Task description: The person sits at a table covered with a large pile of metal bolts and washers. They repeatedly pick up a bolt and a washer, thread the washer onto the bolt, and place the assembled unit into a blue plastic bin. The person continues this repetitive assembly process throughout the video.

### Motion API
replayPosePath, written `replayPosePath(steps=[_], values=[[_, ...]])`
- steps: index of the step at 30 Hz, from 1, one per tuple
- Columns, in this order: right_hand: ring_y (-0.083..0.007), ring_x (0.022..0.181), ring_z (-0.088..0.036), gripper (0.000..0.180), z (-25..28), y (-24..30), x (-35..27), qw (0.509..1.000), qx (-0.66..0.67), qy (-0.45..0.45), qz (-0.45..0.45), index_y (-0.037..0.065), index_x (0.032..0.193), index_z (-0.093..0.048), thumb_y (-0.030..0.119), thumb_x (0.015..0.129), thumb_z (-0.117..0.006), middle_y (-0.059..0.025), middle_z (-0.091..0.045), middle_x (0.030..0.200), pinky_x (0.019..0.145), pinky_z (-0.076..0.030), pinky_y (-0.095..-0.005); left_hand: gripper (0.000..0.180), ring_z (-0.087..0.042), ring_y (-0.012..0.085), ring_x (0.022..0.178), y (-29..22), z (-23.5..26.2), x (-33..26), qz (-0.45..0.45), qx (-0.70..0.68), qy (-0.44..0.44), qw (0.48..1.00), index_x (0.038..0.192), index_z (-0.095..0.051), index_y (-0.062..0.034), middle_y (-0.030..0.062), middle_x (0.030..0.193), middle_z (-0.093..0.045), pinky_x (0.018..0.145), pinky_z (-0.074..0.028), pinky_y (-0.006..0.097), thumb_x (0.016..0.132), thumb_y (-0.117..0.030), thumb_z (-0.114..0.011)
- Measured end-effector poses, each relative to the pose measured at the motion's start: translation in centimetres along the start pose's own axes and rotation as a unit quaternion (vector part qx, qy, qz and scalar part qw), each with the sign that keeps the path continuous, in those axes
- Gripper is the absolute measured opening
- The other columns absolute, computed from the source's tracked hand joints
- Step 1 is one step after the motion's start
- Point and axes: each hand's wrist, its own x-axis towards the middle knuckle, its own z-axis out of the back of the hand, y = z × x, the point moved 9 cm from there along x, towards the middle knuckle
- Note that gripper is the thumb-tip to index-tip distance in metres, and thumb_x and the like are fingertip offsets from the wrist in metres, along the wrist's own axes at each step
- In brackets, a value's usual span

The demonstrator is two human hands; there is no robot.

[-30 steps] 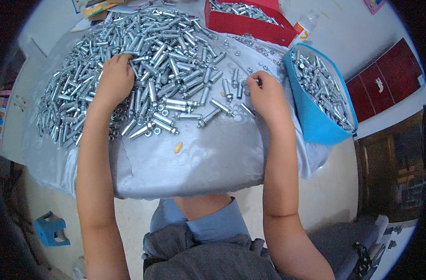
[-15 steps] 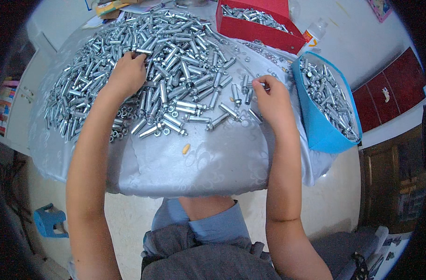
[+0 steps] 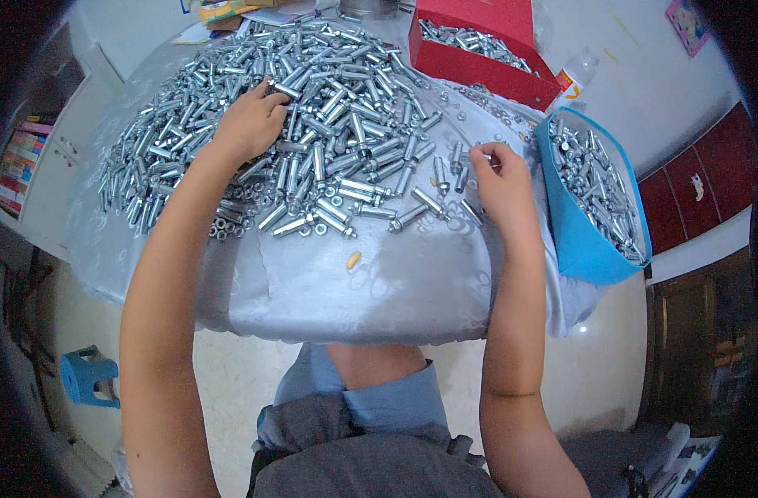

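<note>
On the cloth-covered table [image 3: 312, 303], a small tan piece [image 3: 354, 261] lies nearest. A blue bin [image 3: 590, 253] of bolts hems the right hand [image 3: 505, 178], its fingers curled beside loose bolts [image 3: 428, 202]; I cannot tell whether they grip one. The left hand [image 3: 253, 123] covers part of the bolt heap [image 3: 337, 124], fingers bent against a bolt, grip unclear. Behind stand a red box [image 3: 478, 71] and bottle [image 3: 576, 76].

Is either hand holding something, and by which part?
The left hand has its fingertips at one end of a silver bolt; whether it grips it can't be told. Nor can I tell whether the right hand, fingers curled, pinches anything.
</note>
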Motion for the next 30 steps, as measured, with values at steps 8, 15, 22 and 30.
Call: replayPosePath(steps=[8,15,22,30], values=[[-0.0310,0.074,-0.059,0.023,0.0,0.4,0.1,1.000,-0.008,-0.012,0.025,0.000,0.088,-0.060,0.021,0.081,-0.054,-0.0206,-0.060,0.079,0.069,-0.045,-0.0360,0.033,-0.039,0.0324,0.116,-0.8,0.4,0.6,0.028,0.098,-0.014,0.995,0.114,-0.054,-0.0208,0.0109,0.129,-0.042,0.097,-0.029,0.044,0.087,-0.027,-0.037],[-0.0259,0.070,-0.059,0.023,-0.1,0.5,0.1,0.999,0.014,-0.010,0.034,-0.001,0.088,-0.060,0.020,0.082,-0.054,-0.0182,-0.061,0.077,0.067,-0.045,-0.0331,0.033,-0.038,0.0359,0.115,-1.7,0.6,1.2,0.037,0.200,0.053,0.978,0.114,-0.054,-0.0200,0.0090,0.129,-0.042,0.096,-0.028,0.047,0.085,-0.027,-0.042],[-0.0242,0.067,-0.058,0.022,-0.1,0.6,0.0,0.999,0.015,-0.009,0.027,-0.001,0.087,-0.060,0.020,0.082,-0.054,-0.0170,-0.061,0.075,0.065,-0.044,-0.0327,0.033,-0.036,0.0352,0.118,-2.1,0.4,1.8,0.043,0.266,0.083,0.960,0.114,-0.055,-0.0207,0.0133,0.132,-0.038,0.097,-0.028,0.045,0.082,-0.023,-0.045],[-0.0222,0.066,-0.057,0.022,0.1,1.1,0.0,0.999,0.022,-0.007,0.041,-0.001,0.087,-0.059,0.019,0.083,-0.054,-0.0159,-0.060,0.074,0.064,-0.044,-0.0315,0.037,-0.027,0.0301,0.125,-1.6,-0.6,3.4,0.068,0.354,0.162,0.919,0.119,-0.053,-0.0213,0.0111,0.133,-0.036,0.099,-0.020,0.039,0.083,-0.027,-0.044]])
